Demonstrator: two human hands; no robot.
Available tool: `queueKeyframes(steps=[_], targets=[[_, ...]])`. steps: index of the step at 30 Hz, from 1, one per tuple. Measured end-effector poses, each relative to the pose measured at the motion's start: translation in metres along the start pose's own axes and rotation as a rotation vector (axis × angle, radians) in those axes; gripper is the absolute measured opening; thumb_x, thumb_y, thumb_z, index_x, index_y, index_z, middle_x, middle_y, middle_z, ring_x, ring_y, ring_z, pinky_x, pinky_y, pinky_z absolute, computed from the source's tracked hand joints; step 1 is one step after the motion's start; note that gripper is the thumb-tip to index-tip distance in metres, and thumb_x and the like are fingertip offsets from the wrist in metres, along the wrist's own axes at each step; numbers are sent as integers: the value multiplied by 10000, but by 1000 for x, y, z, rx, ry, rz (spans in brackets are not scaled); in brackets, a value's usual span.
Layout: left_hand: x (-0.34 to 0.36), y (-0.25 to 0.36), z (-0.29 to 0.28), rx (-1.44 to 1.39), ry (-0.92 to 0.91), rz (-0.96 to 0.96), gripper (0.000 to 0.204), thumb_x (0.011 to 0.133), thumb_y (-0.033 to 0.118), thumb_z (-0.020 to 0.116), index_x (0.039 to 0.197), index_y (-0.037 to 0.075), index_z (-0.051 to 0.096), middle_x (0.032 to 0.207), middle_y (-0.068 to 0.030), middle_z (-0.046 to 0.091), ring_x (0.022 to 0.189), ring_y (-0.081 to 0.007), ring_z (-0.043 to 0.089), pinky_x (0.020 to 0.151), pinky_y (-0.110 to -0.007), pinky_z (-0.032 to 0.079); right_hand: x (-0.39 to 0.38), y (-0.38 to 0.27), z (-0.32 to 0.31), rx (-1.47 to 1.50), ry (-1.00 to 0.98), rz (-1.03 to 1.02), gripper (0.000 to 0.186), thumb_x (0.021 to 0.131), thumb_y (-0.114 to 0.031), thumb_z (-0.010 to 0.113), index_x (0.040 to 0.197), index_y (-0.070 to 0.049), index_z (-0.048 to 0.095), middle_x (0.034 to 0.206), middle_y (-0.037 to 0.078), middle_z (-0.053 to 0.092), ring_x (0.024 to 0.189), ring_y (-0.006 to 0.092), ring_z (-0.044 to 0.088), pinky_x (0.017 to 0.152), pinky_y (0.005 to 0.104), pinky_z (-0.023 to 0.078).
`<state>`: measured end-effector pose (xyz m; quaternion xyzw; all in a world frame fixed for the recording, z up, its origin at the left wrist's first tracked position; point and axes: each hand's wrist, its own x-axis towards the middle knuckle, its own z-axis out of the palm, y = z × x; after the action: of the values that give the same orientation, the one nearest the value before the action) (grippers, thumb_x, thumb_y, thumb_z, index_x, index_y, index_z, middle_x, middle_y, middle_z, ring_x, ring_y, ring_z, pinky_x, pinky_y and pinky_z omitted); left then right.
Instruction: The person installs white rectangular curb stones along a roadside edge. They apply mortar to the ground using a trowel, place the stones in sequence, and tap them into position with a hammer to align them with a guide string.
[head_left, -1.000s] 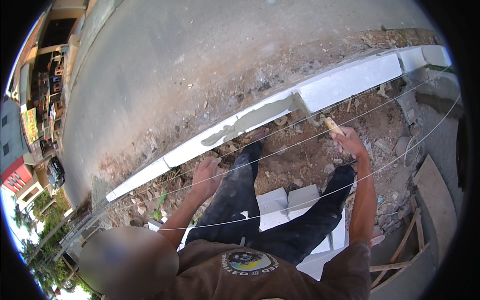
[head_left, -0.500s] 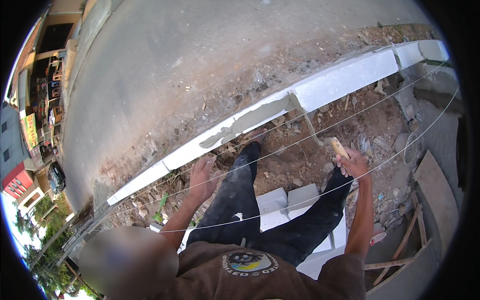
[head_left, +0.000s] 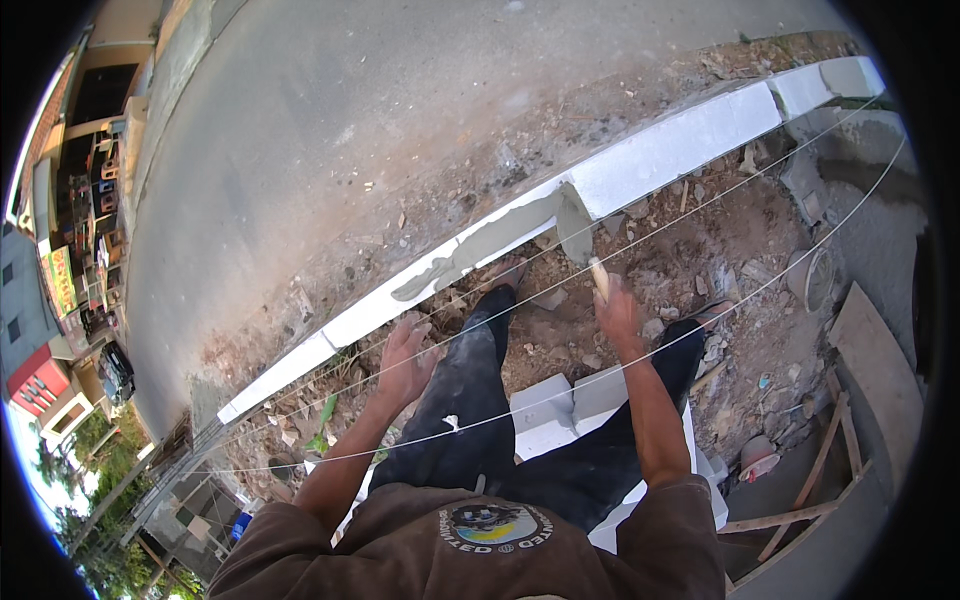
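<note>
My right hand [head_left: 620, 312] is closed round the pale wooden handle of a trowel [head_left: 575, 228]. The trowel's mortar-smeared blade is up against the end of a raised white block [head_left: 680, 148]. Grey mortar [head_left: 500, 238] lies over part of the lower white block course [head_left: 370, 308], left of that raised block. Just short of the lower course, beside my left knee, my left hand [head_left: 403, 362] is held with its fingers stretched and nothing in it. Taut strings [head_left: 690, 213] run across the view above the ground, passing close to both hands.
Loose white blocks [head_left: 543, 405] lie between and behind my legs. Rubble and soil [head_left: 690, 270] cover the ground on my side of the wall. Right stand a round bucket-like container [head_left: 812, 280], a board [head_left: 880, 370] and wooden struts [head_left: 815, 465]. Beyond the wall runs a paved road [head_left: 350, 120].
My right hand has moved left and forward with the trowel. The blade, seen edge-on before, now shows its flat face at the block's end. My left hand stays nearly in place.
</note>
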<state>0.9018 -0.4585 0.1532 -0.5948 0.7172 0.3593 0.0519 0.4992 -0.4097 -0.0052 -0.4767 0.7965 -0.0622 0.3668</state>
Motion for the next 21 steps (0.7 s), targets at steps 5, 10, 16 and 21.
queueKeyframes(steps=[5, 10, 16, 21], targets=[[-2, -5, 9, 5, 28, 15, 474, 866, 188, 731, 1292, 7, 628, 1473, -265, 482, 1383, -461, 437, 1146, -532, 376, -32, -16, 11, 68, 130, -1, 410, 926, -187, 690, 1281, -43, 540, 1088, 276, 676, 986, 500, 649, 832, 556, 519], [6, -1, 17, 24, 64, 46, 463, 861, 187, 734, 1280, 17, 636, 1509, -273, 437, 1413, -466, 396, 1167, -545, 343, -52, -21, 7, 116, 182, -2, 461, 929, -180, 685, 1335, -48, 512, 1210, 269, 634, 1024, 502, 642, 850, 563, 519], [19, -2, 19, 121, 24, 29, 469, 860, 187, 732, 1289, 26, 630, 1493, -228, 462, 1413, -420, 397, 1166, -557, 321, -65, -38, 1, 104, 203, 51, 457, 937, -193, 685, 1333, -37, 516, 1188, 264, 645, 1050, 494, 636, 882, 549, 510], [24, -6, 18, 36, -61, -26, 514, 882, 202, 711, 1343, 15, 582, 1339, -204, 556, 1283, -393, 506, 1110, -557, 364, -78, -43, -12, 161, 200, 68, 433, 950, -198, 679, 1319, -26, 531, 1176, 268, 645, 1036, 489, 638, 875, 540, 508]])
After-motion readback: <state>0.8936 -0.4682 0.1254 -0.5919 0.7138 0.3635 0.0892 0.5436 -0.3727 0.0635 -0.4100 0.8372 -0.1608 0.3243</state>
